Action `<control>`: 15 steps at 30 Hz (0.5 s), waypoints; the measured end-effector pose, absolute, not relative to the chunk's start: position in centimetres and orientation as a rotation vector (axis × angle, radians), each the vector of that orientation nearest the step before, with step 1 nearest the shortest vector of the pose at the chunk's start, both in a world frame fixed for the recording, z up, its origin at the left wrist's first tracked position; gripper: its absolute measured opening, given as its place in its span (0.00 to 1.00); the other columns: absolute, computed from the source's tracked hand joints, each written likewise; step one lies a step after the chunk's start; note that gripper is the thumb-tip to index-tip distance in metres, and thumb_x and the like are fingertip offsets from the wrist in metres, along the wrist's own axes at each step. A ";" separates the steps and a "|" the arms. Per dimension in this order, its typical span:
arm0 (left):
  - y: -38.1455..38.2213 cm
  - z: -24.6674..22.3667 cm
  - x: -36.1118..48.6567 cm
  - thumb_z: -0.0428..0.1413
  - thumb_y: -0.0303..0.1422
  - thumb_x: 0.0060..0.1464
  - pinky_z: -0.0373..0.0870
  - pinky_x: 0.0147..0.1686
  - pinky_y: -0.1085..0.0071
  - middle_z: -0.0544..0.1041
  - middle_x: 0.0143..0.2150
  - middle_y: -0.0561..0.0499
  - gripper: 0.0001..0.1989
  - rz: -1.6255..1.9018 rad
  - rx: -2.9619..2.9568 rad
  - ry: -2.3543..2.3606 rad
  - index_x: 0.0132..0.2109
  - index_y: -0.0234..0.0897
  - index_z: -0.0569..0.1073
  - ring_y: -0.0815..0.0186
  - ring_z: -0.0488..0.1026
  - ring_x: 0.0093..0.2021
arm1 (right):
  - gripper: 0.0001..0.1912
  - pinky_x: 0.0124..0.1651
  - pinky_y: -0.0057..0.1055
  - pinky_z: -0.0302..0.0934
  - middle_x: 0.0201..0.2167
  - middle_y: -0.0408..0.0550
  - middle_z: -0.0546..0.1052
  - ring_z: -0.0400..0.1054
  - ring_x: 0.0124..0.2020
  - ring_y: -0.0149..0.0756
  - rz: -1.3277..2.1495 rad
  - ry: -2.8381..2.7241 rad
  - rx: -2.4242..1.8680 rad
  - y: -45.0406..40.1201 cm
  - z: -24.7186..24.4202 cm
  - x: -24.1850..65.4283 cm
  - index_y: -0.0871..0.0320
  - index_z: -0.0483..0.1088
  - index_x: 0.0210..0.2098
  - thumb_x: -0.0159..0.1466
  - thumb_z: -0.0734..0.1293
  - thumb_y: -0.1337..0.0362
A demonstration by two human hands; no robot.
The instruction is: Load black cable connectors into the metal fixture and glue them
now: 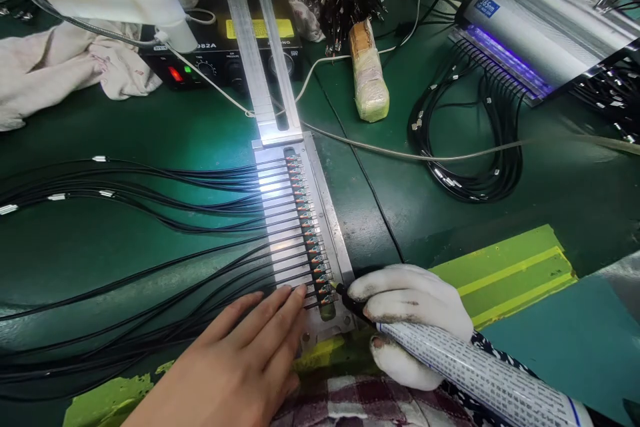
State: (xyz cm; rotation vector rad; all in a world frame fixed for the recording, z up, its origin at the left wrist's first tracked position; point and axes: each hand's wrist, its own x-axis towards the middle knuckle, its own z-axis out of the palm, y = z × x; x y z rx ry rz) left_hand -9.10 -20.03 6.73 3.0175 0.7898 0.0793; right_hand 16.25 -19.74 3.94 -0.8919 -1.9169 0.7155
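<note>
A metal fixture [340,240] lies on the bench with a row of black cables [220,170] laid side by side across it. Their stripped ends, with small orange and green parts, line up over a dark slot. My bare left hand [245,353] rests with fingers stretched out on the cables at the fixture's near end. In a white glove with bare fingertips, my right hand [415,313] is closed around a white printed glue tube [465,360]. The tube's black nozzle points left, its thin tip at the cable ends near the bottom of the row.
A hinged metal frame [250,47] stands raised behind the fixture. Beyond it are a black control box [230,63], a white lamp [115,0] and a cloth [75,60]. At right, a silver UV lamp box [545,27] shines over coiled cables [470,193]. A taped block [370,77] lies mid-bench.
</note>
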 end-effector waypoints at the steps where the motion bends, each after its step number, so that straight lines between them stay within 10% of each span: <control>1: -20.0 6.7 -9.1 0.49 0.40 0.62 0.63 0.50 0.62 0.75 0.56 0.47 0.19 0.076 3.016 0.792 0.54 0.39 0.74 0.59 0.75 0.52 | 0.09 0.38 0.31 0.71 0.34 0.45 0.80 0.77 0.37 0.36 0.718 -1.914 -0.887 -19.7 3.9 16.3 0.58 0.70 0.35 0.54 0.66 0.68; 15: -20.3 6.8 -8.6 0.49 0.40 0.63 0.64 0.51 0.66 0.75 0.56 0.51 0.17 0.080 2.950 0.856 0.53 0.43 0.75 0.62 0.75 0.53 | 0.09 0.38 0.30 0.71 0.34 0.45 0.79 0.77 0.36 0.35 0.725 -1.883 -0.868 -19.7 3.8 16.3 0.59 0.70 0.35 0.53 0.67 0.68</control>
